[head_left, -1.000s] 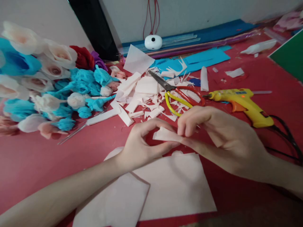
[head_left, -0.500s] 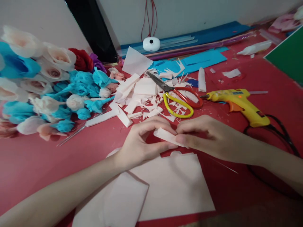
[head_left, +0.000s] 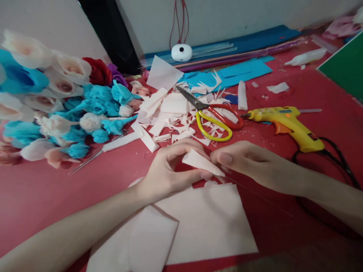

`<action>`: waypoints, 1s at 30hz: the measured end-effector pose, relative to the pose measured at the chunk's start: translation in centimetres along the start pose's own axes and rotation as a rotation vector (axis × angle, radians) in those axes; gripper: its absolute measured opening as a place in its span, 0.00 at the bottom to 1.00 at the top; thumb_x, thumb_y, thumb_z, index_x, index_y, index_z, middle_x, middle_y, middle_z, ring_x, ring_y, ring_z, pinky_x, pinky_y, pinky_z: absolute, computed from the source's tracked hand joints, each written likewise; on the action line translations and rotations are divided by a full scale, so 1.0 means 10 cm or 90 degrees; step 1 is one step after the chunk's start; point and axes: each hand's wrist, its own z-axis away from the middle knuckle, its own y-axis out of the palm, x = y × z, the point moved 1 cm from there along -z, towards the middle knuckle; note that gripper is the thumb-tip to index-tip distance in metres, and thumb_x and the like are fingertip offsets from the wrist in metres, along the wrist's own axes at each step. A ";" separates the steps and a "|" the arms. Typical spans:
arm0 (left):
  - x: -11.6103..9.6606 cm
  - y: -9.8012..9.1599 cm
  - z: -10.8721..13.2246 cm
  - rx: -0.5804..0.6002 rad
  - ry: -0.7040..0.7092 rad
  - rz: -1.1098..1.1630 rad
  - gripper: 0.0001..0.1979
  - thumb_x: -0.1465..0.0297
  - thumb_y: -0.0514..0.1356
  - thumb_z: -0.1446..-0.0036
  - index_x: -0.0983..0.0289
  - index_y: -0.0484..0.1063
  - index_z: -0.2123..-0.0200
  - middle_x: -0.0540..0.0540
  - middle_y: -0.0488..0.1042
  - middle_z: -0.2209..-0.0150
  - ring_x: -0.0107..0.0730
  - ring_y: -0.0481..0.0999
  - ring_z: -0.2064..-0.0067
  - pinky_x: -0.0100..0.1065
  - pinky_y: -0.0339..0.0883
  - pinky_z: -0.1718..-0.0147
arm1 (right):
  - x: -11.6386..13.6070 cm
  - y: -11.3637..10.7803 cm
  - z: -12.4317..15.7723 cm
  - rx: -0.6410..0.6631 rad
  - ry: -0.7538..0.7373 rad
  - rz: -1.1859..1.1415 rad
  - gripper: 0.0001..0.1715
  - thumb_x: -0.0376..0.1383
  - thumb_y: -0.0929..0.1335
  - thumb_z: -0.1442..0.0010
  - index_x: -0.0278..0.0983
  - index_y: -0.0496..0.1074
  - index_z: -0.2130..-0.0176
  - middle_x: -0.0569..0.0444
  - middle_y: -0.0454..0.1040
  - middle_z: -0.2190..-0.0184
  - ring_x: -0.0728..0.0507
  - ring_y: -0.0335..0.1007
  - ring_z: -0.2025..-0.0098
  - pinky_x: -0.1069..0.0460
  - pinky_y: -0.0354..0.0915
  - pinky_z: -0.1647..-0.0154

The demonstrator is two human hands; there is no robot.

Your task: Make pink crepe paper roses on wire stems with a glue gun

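My left hand (head_left: 172, 170) pinches a small pale crepe paper roll (head_left: 201, 161) between thumb and fingers. The roll flares toward the left and narrows at its right end, where a thin wire (head_left: 261, 194) sticks out down to the right. My right hand (head_left: 244, 162) is closed, its fingertips beside the narrow end and partly hidden behind the paper. Its thumb lies against the bent fingers, off the roll's face, and what it grips is hard to make out. Below both hands lie pale paper sheets (head_left: 210, 226) on the red table (head_left: 272, 234).
Scissors (head_left: 215, 121) with red and yellow handles rest on pale paper scraps (head_left: 172, 104). A yellow glue gun (head_left: 286, 121) lies right, its black cord (head_left: 340, 162) running behind my right arm. Paper flowers (head_left: 62, 98) crowd the left; a white glue bottle (head_left: 306, 57) lies farther back.
My right thumb has lifted off the paper roll and the hand has shifted slightly. More of the roll's narrow end shows, and the wire's end reaches farther right. My left hand stays nearly still.
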 end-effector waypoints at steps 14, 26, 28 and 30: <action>0.07 0.01 0.01 -0.027 -0.073 0.104 0.05 0.72 0.64 0.51 0.60 0.76 0.67 0.48 0.76 0.69 0.26 0.75 0.65 0.24 0.69 0.65 | -0.03 0.05 -0.02 -0.089 0.046 -0.115 0.22 0.44 0.64 0.42 0.33 0.67 0.79 0.58 0.61 0.82 0.55 0.53 0.78 0.57 0.49 0.78; 0.04 -0.01 0.01 -0.014 -0.081 0.087 0.08 0.68 0.61 0.47 0.61 0.76 0.76 0.50 0.77 0.75 0.29 0.75 0.72 0.31 0.70 0.68 | -0.10 0.17 -0.03 -0.088 0.130 -0.280 0.21 0.46 0.64 0.42 0.33 0.69 0.76 0.58 0.56 0.81 0.55 0.48 0.78 0.57 0.47 0.77; 0.03 0.00 0.02 0.007 -0.092 0.118 0.08 0.67 0.60 0.46 0.63 0.76 0.75 0.51 0.76 0.76 0.31 0.75 0.72 0.32 0.71 0.68 | -0.10 0.17 -0.03 -0.066 0.113 -0.300 0.23 0.48 0.63 0.41 0.32 0.69 0.74 0.57 0.57 0.80 0.54 0.49 0.78 0.57 0.47 0.76; 0.01 0.01 0.02 0.028 -0.096 0.160 0.09 0.67 0.59 0.45 0.64 0.75 0.75 0.51 0.75 0.78 0.32 0.76 0.72 0.34 0.71 0.68 | -0.10 0.16 -0.03 -0.051 0.087 -0.314 0.26 0.50 0.59 0.39 0.32 0.70 0.72 0.55 0.61 0.78 0.54 0.50 0.77 0.56 0.48 0.75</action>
